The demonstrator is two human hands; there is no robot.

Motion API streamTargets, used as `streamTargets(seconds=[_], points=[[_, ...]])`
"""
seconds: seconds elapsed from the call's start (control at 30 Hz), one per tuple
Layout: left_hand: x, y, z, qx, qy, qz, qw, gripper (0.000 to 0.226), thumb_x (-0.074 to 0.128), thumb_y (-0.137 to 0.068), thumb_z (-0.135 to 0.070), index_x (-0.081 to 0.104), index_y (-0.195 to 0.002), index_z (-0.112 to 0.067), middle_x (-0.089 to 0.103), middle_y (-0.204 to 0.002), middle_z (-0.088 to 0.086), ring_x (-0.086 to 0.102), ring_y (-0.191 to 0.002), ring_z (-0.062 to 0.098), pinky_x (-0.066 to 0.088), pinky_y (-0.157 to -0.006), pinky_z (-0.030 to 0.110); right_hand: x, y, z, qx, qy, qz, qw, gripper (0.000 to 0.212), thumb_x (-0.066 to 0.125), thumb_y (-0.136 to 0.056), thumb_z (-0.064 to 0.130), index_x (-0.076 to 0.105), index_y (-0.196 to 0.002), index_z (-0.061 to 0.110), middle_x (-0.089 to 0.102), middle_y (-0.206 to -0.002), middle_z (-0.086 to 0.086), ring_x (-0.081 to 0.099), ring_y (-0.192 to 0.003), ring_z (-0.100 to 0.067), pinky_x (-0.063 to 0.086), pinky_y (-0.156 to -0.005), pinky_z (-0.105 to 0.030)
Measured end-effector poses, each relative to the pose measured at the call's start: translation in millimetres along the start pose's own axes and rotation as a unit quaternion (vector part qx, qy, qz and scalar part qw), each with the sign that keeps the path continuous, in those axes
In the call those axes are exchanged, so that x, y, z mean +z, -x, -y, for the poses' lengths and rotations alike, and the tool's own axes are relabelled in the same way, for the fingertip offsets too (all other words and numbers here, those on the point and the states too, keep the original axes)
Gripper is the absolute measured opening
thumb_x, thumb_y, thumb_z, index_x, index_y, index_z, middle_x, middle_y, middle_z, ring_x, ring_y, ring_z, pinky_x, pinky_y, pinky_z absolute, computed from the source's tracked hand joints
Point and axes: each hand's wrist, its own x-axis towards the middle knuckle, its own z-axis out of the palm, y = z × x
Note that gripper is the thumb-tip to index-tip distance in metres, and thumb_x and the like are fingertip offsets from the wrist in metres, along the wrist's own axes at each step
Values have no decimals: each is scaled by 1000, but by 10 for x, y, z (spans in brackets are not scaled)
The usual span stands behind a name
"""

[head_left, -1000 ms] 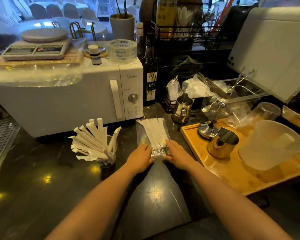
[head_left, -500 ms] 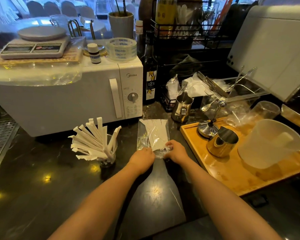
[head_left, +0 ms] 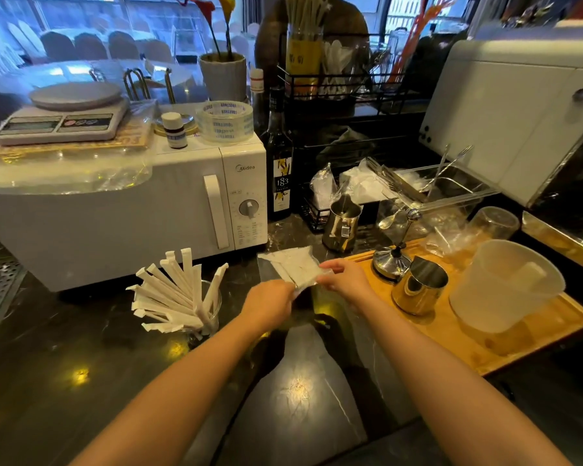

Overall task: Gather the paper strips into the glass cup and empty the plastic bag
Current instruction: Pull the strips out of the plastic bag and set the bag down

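Hands meet over the middle of the dark table [head_left: 81,381], both pinching the near end of the bag [head_left: 292,265]. The left hand [head_left: 270,302] grips the near left corner of it, fingers closed on the plastic; the right hand [head_left: 345,279] holds the near right edge, thumb and fingers nipped on the film. The bag is lifted a little at the near end, and its long axis runs away from the hands toward the far side, leaning slightly left. A few white strips [head_left: 300,269] lie inside it along that same axis, their near ends close to the fingers.

Left of the hands, and just nearer than the bag's far end, stands the cup [head_left: 212,314], already bristling with strips that fan out to the left. It is nearer the left hand than the right, with open table between.

My judgement: the strips must travel leftward to reach the cup, so the bag's mouth has to be opened or turned that way, and the left hand is better placed to carry them. Farther off, the microwave [head_left: 115,223] closes the scene behind cup and bag.
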Motion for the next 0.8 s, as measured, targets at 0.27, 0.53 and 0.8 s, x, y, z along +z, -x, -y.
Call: streamTargets(seconds=[0.27,0.53,0.8], points=[[-537,-128,-46,-50,275,-59,958,20,45,-92,-16,61,-81,-10,61,-77,7,54,-76,21,41,-59,27,-93,83,423,-32,-158,7,987,27,62,-85,8,44,-105,11,48,-88,0,55,-70,-11,52,-57,-23],[-772,0,-102,-34,500,-13,865,30,46,-92,-9,51,-63,-14,52,-64,1,54,-53,6,43,-39,7,46,266,569,-39,-113,139,983,19,46,-96,26,52,-85,12,62,-78,-7,64,-68,-18,56,-57,-26],[-734,35,-68,-23,542,20,840,23,52,-90,-8,55,-68,-12,59,-70,4,61,-63,13,54,-52,13,60,320,606,-42,-91,139,985,22,45,-96,24,52,-78,12,61,-73,-7,64,-64,-17,57,-55,-27]])
